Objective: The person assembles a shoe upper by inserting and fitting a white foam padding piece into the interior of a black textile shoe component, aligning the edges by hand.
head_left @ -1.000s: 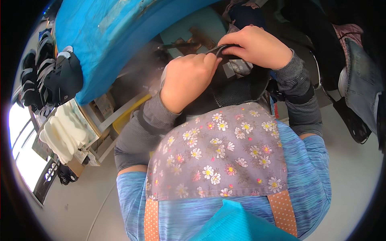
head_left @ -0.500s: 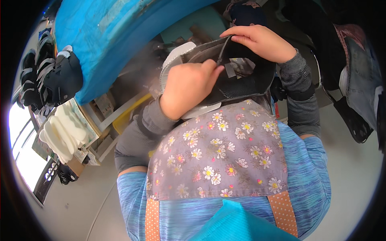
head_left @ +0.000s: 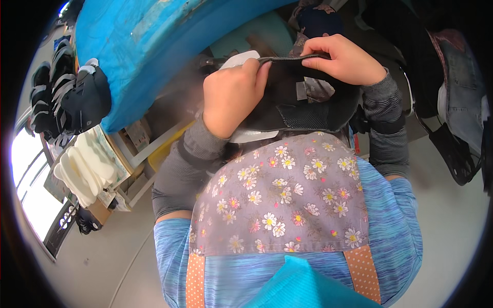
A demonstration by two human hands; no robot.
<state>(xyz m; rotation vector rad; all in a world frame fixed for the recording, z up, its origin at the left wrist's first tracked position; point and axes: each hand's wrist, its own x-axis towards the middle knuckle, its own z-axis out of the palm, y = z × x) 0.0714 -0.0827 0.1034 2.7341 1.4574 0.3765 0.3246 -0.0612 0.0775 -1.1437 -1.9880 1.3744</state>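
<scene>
In front of my apron, I hold a black shoe upper (head_left: 308, 117) of dark fabric with a mesh patch and an opening in it. My left hand (head_left: 232, 95) pinches one end of its far edge between thumb and fingers. The other end of that edge is gripped by my right hand (head_left: 349, 60), thumb below and fingers above. Between the two hands the edge runs nearly straight. Pale white material (head_left: 254, 136) shows beside the upper under my left wrist, and more of it lies beyond the left hand.
A large bright blue cover (head_left: 149, 56) hangs across the far left. Dark shoe uppers (head_left: 84, 97) are stacked beside it, above white sole-shaped pieces (head_left: 84, 167). A yellow strip (head_left: 160, 154) shows near a pale frame. Denim clothing (head_left: 465, 110) is at the right edge.
My left hand has shifted up and left, pulling the upper's edge out into a nearly straight line. My right hand has moved slightly right and keeps its grip.
</scene>
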